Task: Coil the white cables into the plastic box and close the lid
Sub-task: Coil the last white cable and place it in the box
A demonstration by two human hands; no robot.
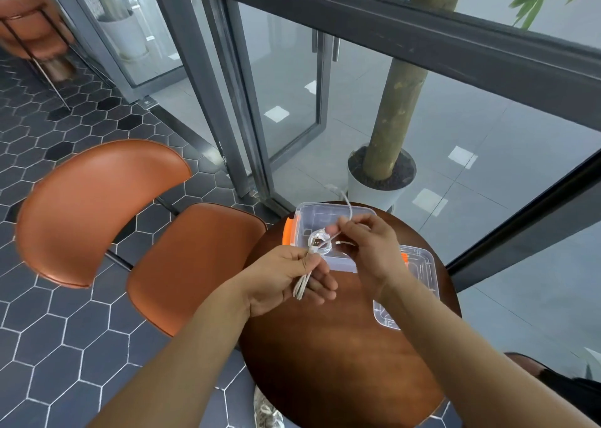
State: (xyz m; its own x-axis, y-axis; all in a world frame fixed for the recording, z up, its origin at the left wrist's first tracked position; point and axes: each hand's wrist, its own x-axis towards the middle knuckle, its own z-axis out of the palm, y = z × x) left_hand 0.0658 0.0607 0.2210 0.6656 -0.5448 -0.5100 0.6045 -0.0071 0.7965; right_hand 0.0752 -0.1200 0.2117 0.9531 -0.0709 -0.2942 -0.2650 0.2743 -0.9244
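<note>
A white cable is folded into loops that hang across my left hand, pinched between thumb and fingers. My right hand grips the cable's free strand, which arcs up past the far edge of the table. Both hands hover just above and in front of the clear plastic box, which stands open with orange latches on its left side. A USB plug shows near the loop top between the hands. The clear lid lies flat to the right of the box, partly hidden by my right forearm.
The round dark wooden table holds the box and lid. An orange chair stands to the left on hexagon floor tiles. Behind the table is a white pot with a tree trunk beside glass walls and a glass door.
</note>
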